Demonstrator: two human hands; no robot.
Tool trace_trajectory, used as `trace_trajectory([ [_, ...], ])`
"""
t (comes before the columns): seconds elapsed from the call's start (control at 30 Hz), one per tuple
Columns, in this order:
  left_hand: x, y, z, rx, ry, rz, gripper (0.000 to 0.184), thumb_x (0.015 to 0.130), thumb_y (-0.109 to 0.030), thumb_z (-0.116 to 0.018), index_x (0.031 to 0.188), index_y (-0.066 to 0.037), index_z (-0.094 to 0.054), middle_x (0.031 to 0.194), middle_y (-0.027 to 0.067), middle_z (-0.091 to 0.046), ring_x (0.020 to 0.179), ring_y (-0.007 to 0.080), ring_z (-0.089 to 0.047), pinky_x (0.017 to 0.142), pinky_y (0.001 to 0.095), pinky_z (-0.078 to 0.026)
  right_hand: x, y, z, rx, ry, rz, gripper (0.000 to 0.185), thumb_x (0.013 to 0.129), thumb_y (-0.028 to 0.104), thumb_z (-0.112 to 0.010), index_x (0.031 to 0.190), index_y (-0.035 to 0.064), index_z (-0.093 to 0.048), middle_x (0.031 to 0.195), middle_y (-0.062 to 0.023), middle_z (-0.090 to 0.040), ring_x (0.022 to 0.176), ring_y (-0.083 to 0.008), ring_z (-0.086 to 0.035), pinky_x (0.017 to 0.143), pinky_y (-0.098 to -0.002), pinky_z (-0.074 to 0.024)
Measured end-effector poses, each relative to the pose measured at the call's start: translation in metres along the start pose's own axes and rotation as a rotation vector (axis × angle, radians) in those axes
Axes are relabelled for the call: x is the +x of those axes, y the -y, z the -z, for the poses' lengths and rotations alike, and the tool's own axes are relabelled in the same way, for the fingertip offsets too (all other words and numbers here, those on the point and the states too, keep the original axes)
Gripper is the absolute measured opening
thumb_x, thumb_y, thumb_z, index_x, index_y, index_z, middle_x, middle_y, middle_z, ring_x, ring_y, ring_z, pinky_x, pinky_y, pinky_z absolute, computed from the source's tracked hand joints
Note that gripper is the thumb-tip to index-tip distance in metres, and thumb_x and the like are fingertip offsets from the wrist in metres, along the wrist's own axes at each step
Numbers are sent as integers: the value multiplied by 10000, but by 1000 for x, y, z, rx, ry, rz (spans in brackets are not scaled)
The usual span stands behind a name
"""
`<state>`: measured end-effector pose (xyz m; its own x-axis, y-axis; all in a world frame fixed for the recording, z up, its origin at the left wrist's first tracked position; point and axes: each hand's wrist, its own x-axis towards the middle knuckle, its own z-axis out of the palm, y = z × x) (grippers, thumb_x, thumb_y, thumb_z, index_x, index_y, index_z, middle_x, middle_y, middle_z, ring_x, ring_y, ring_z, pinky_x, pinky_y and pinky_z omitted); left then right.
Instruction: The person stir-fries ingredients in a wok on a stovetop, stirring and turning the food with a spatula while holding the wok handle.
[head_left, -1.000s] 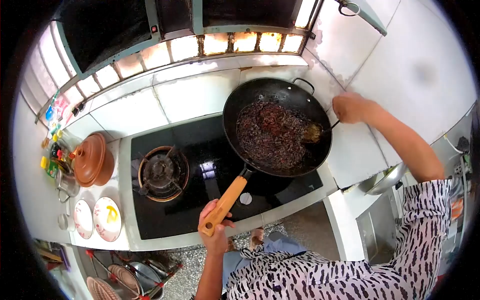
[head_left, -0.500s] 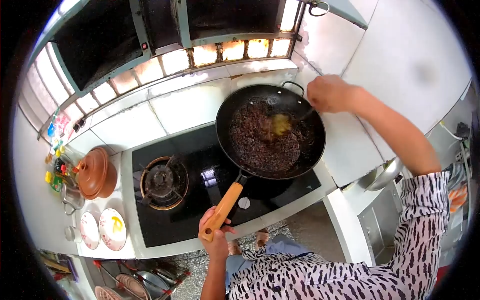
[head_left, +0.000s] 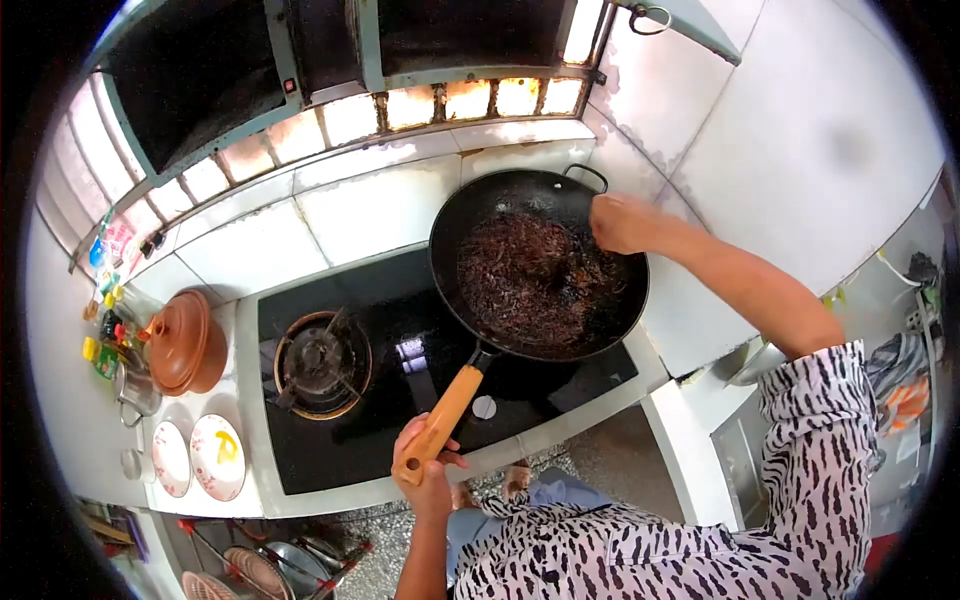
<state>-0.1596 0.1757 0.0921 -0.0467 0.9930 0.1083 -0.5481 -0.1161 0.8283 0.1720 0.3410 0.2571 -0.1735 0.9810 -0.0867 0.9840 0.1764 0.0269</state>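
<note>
A black wok (head_left: 470, 215) with a wooden handle (head_left: 445, 415) sits over the right side of the glass stove. Dark reddish-brown shredded food (head_left: 520, 285) covers its bottom. My left hand (head_left: 428, 470) is wrapped round the end of the wooden handle. Above the wok's right side, my right hand (head_left: 618, 223) is closed with the fingers pointing down. The utensil it held in the earlier frames is hidden now by the hand and the dark food.
A bare burner (head_left: 322, 365) is on the stove's left. Further left stand a brown lidded clay pot (head_left: 185, 345), a metal pot (head_left: 138, 388), bottles (head_left: 103, 355) and two plates (head_left: 217, 457). A rack with baskets (head_left: 255, 573) is below.
My right hand has moved left and down from beside the wok to over its right part. The utensil's head has gone out of sight. My left hand has kept its hold.
</note>
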Motion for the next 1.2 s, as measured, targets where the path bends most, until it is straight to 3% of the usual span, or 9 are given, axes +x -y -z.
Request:
trace_trajectory([
  [0.13, 0, -3, 0, -1, 0, 18, 654, 676, -436, -676, 1121, -24, -433, 1123, 118, -461, 748, 179, -560, 465, 266, -503, -8, 50, 37, -281, -165, 162, 88, 610, 40, -528, 669, -12, -567, 709, -167, -574, 723, -302, -575, 592, -376, -449],
  [0.2, 0, -2, 0, -8, -8, 9, 659, 670, -434, -682, 1118, -16, -438, 1125, 122, -463, 758, 179, -559, 470, 266, -506, -13, 56, 55, -400, -417, 513, 78, 615, 20, -526, 684, 0, -556, 747, -167, -575, 751, -305, -574, 633, -388, -453],
  [0.43, -1, 6, -5, -93, -35, 0, 656, 690, -393, -680, 1154, -22, -402, 1174, 147, -408, 779, 195, -558, 500, 266, -518, -10, 42, 96, -464, 337, 8, 57, 545, 44, -572, 547, 6, -529, 587, -152, -551, 617, -307, -565, 512, -405, -429],
  [0.67, 9, 14, -11, -153, 35, -18, 563, 734, -349, -649, 1115, -32, -382, 1176, 158, -402, 830, 226, -561, 568, 304, -536, -33, -10, 38, -282, 178, 81, 75, 539, 104, -597, 544, 40, -558, 562, -135, -545, 567, -304, -546, 485, -401, -412],
  [0.73, 9, 16, -9, -148, 41, -31, 536, 742, -338, -643, 1099, -31, -387, 1174, 161, -403, 834, 230, -562, 574, 308, -538, -38, -13, 22, -239, 82, 34, 94, 630, 76, -549, 687, 3, -563, 739, -171, -591, 745, -334, -584, 619, -413, -477],
  [0.83, 11, 19, -7, -110, 42, -74, 528, 750, -335, -634, 1102, -29, -387, 1173, 168, -404, 832, 228, -561, 581, 314, -538, -34, 8, -20, -304, -11, -210, 54, 615, 95, -547, 619, 51, -578, 684, -140, -580, 659, -305, -576, 567, -394, -454],
  [1.03, 11, 14, -7, -98, 72, -61, 540, 759, -347, -622, 1125, -25, -389, 1172, 174, -403, 824, 220, -559, 580, 299, -534, -33, 48, 53, -549, -158, 89, 65, 630, 66, -525, 656, 55, -584, 696, -127, -587, 689, -310, -580, 587, -400, -459],
  [1.17, 9, 13, -6, -76, 82, -57, 548, 766, -354, -611, 1147, -31, -386, 1180, 173, -398, 820, 216, -558, 568, 293, -531, -21, 24, 99, -360, -127, 281, 121, 606, 99, -566, 702, 43, -613, 701, -112, -601, 656, -268, -585, 568, -374, -455],
  [1.2, 8, 14, -6, -91, 78, -45, 548, 768, -358, -608, 1152, -35, -386, 1185, 173, -392, 820, 215, -558, 565, 292, -530, -12, 16, 107, -352, 197, 142, 177, 586, 128, -596, 736, 40, -625, 709, -106, -606, 639, -232, -582, 561, -352, -451],
])
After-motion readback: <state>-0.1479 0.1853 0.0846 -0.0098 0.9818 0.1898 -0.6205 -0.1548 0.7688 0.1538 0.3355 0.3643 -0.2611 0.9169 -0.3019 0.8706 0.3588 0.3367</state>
